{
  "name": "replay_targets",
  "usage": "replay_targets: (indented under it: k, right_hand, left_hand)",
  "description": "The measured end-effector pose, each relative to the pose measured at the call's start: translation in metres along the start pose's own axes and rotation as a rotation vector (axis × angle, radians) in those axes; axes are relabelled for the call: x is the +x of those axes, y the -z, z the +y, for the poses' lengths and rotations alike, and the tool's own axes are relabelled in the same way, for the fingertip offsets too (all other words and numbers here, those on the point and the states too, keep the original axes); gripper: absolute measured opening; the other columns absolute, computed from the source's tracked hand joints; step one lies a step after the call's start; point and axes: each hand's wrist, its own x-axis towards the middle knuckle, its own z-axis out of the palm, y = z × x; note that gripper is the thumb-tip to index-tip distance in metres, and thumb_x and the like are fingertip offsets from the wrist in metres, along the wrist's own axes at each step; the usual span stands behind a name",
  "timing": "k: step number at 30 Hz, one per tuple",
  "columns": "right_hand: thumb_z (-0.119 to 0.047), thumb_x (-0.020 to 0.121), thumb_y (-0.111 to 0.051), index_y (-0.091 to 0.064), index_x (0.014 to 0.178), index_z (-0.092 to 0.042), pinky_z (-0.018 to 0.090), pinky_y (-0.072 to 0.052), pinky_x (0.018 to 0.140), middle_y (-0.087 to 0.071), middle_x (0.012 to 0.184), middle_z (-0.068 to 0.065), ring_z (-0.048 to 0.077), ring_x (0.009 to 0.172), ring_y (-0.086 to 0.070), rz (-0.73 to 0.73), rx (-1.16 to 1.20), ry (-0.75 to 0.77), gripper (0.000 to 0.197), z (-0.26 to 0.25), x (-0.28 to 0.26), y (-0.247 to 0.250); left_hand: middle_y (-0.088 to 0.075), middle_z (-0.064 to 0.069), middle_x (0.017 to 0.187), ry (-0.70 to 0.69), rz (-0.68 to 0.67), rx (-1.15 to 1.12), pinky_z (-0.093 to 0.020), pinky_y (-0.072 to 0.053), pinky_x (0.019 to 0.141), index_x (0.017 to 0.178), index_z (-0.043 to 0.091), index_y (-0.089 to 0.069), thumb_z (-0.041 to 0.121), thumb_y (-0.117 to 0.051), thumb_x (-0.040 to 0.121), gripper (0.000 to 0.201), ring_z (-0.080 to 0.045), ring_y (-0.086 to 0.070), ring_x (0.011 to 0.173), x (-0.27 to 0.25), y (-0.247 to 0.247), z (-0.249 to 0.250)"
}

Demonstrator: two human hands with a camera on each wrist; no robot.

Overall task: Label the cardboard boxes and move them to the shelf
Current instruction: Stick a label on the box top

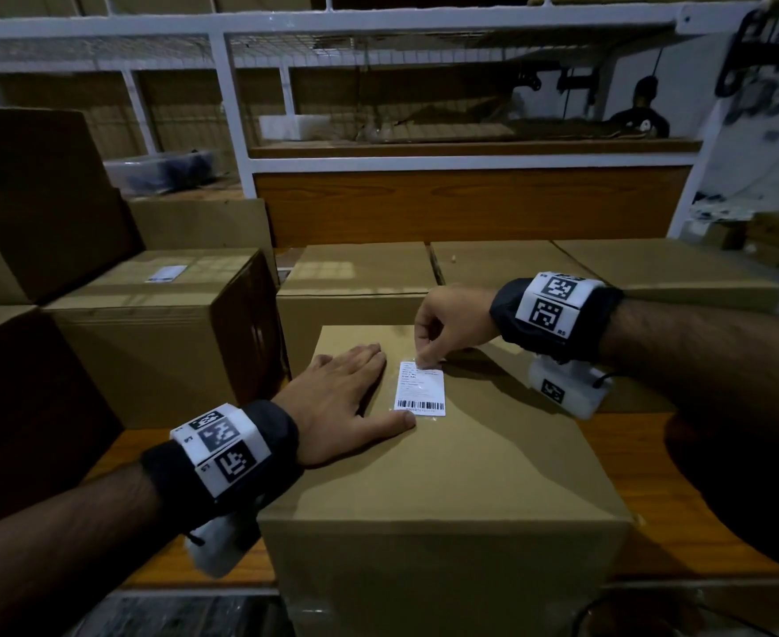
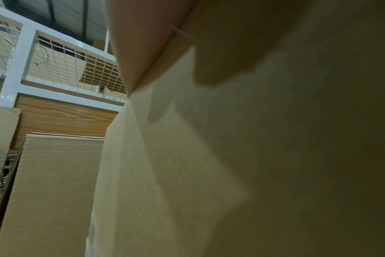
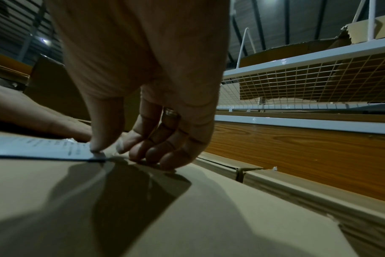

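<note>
A person's left hand (image 1: 346, 397) lies flat, fingers straight and together, on the top of a cardboard box (image 1: 447, 471) at the centre of the head view, its thumb stretched toward the lower edge of a white barcode label (image 1: 420, 388) lying on the box lid. The right hand (image 1: 452, 324), reaching in from the right of the frame, has its fingers curled down, the thumb and forefinger pinching at the label's upper edge; the right wrist view shows the thumb tip pressed on the label (image 3: 44, 147) corner while the other fingertips (image 3: 152, 153) touch the cardboard just beside it. The box stands on a wooden bench top (image 1: 681, 512) at lower centre. More cardboard boxes (image 1: 149, 333) crowd the left and middle of the frame, one already bearing a label. A white-framed shelf (image 1: 424, 163) with wire mesh spans the upper part of the frame behind them. Both wrists wear black bands with printed square markers (image 1: 222, 443).
</note>
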Motion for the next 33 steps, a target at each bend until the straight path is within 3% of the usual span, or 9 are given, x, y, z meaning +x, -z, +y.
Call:
replay_targets:
  k: [3, 6, 12, 17, 20, 26, 29, 33]
  right_hand:
    - [-0.026, 0.088, -0.067, -0.066, 0.085, -0.015, 0.018, -0.042, 0.060, -0.061, 0.075, -0.005, 0.007, 0.069, -0.052, 0.002, -0.001, -0.010, 0.011, 0.000, 0.002, -0.001]
    - [-0.023, 0.088, -0.067, -0.063, 0.078, -0.018, 0.021, -0.045, 0.061, -0.061, 0.074, -0.004, 0.009, 0.068, -0.053, 0.003, 0.034, -0.024, 0.012, 0.003, 0.001, 0.000]
    - [-0.015, 0.087, -0.068, -0.063, 0.082, -0.011, 0.023, -0.052, 0.061, -0.066, 0.081, 0.004, 0.013, 0.075, -0.061, 0.035, 0.259, -0.056, 0.008, 0.016, -0.007, 0.007]
    - [-0.006, 0.085, -0.069, -0.064, 0.099, -0.006, 0.023, -0.054, 0.059, -0.067, 0.079, 0.002, 0.014, 0.075, -0.064, 0.039, 0.416, -0.089, 0.015, 0.025, -0.015, 0.011]
    - [-0.002, 0.086, -0.066, -0.062, 0.095, -0.010, 0.024, -0.055, 0.057, -0.064, 0.072, -0.001, 0.012, 0.069, -0.063, 0.035, 0.488, -0.074, 0.013, 0.030, -0.019, 0.009]
    - [0.003, 0.085, -0.065, -0.059, 0.095, -0.011, 0.029, -0.054, 0.064, -0.064, 0.076, 0.002, 0.016, 0.075, -0.065, 0.057, 0.541, 0.001, 0.018, 0.033, -0.030, 0.006]
    - [0.007, 0.083, -0.065, -0.054, 0.100, -0.010, 0.028, -0.054, 0.062, -0.066, 0.071, 0.002, 0.013, 0.066, -0.066, 0.025, 0.605, -0.001, 0.026, 0.035, -0.033, 0.003]
    - [0.009, 0.082, -0.065, -0.053, 0.103, -0.009, 0.023, -0.054, 0.058, -0.069, 0.073, 0.003, 0.013, 0.067, -0.067, 0.047, 0.641, 0.014, 0.030, 0.037, -0.038, 0.001]
  left_hand:
    - [-0.002, 0.002, 0.161, -0.002, 0.012, -0.008, -0.034, -0.008, 0.119, 0.154, 0.018, -0.005, 0.082, -0.017, 0.070, 0.106, -0.009, -0.005, 0.146, -0.001, 0.001, 0.001]
    - [-0.002, 0.002, 0.161, 0.000, 0.014, -0.016, -0.034, -0.007, 0.119, 0.154, 0.018, -0.004, 0.082, -0.017, 0.070, 0.106, -0.009, -0.005, 0.146, -0.002, 0.002, 0.002]
    - [-0.003, 0.002, 0.161, -0.007, 0.019, -0.013, -0.035, -0.008, 0.119, 0.154, 0.017, -0.005, 0.087, -0.016, 0.067, 0.111, -0.009, -0.004, 0.146, -0.001, 0.001, 0.000]
    - [-0.003, 0.002, 0.161, 0.004, 0.002, -0.001, -0.035, -0.008, 0.119, 0.153, 0.017, -0.005, 0.084, -0.019, 0.069, 0.109, -0.010, -0.005, 0.146, -0.002, 0.002, 0.002]
    - [-0.003, 0.002, 0.161, 0.007, -0.003, -0.006, -0.035, -0.008, 0.119, 0.154, 0.017, -0.005, 0.087, -0.018, 0.067, 0.112, -0.010, -0.005, 0.146, -0.002, 0.003, 0.002]
    - [-0.002, 0.001, 0.161, 0.029, -0.063, -0.034, -0.033, -0.006, 0.119, 0.154, 0.017, -0.004, 0.084, -0.028, 0.073, 0.107, -0.012, -0.006, 0.147, -0.004, 0.016, 0.009]
    - [-0.015, 0.000, 0.159, 0.039, -0.065, -0.111, -0.032, -0.017, 0.118, 0.153, 0.018, -0.011, 0.073, -0.042, 0.078, 0.098, -0.016, -0.017, 0.144, -0.010, 0.026, 0.015]
    - [-0.037, 0.000, 0.151, 0.030, -0.049, -0.140, -0.028, -0.041, 0.101, 0.152, 0.022, -0.012, 0.061, -0.058, 0.080, 0.095, -0.019, -0.045, 0.127, -0.013, 0.039, 0.019]
